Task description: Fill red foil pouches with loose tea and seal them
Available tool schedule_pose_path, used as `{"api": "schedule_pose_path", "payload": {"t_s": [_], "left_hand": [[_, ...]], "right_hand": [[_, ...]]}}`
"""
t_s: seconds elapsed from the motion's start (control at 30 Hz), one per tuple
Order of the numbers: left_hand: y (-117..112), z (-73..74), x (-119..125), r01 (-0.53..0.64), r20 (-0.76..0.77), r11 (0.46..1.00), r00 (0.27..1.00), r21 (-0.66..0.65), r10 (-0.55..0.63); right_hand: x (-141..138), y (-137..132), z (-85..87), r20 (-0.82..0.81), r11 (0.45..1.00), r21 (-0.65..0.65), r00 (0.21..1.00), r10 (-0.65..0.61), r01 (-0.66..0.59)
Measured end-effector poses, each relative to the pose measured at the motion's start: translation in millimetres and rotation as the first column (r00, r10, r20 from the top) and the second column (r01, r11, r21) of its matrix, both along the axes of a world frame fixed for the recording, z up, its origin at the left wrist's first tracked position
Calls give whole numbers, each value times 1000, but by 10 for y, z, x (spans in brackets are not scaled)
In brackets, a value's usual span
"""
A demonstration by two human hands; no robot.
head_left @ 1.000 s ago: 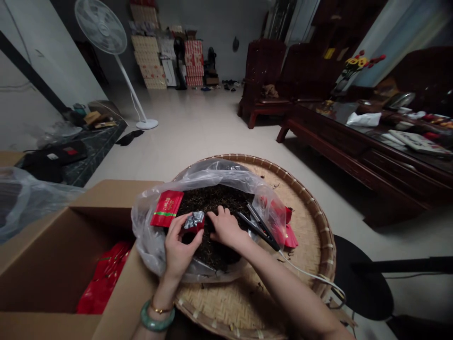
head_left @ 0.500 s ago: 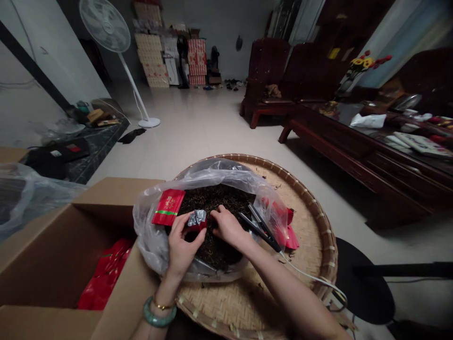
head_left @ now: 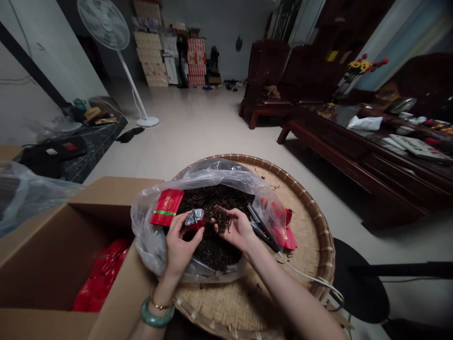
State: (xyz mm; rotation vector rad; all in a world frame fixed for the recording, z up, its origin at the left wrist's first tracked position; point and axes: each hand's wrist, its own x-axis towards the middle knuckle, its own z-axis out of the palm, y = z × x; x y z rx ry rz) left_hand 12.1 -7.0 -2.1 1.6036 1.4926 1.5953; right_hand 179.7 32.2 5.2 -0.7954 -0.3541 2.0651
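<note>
My left hand (head_left: 179,248) grips a small red pouch (head_left: 194,220) with a silver open mouth, held over a clear plastic bag (head_left: 152,236) full of dark loose tea leaves (head_left: 212,200). My right hand (head_left: 238,230) is turned palm up beside the pouch, fingers curled around a clump of tea leaves. A flat red packet (head_left: 166,208) leans on the bag's left rim. The bag rests on a round woven bamboo tray (head_left: 311,222).
A black sealing tool (head_left: 262,229) with a white cord lies on the bag's right side, over more red packets (head_left: 288,236). An open cardboard box (head_left: 53,255) holding red packets stands at left. A dark wooden table (head_left: 371,160) runs along the right; a standing fan (head_left: 106,23) is behind.
My right hand has lifted out of the tea and turned palm up with a clump of leaves. The left hand stays put with the pouch.
</note>
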Motion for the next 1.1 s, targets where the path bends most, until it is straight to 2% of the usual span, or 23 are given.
{"api": "schedule_pose_path", "payload": {"t_s": [0.1,0.3,0.43,0.73,0.93,1.1], "left_hand": [[-8,7,6,12,-10,1000,1000,-4,-12],[-20,15,61,43,-20,999,999,10,-43],[-17,12,103,61,-50,998,997,18,-60],[-11,24,231,106,-142,994,984,2,-104],[-7,49,378,145,-231,989,963,5,-140],[1,22,477,133,-252,991,958,-23,-134]], "right_hand": [[-17,-18,26,-152,993,-118,987,-44,27],[-58,-15,47,-177,951,-247,956,-236,189],[-13,-9,81,-179,929,-286,939,-293,235],[109,-1,173,-171,919,-210,914,-369,332],[230,29,496,-130,905,-93,896,-425,415],[125,-6,724,-41,871,120,879,-475,477]]}}
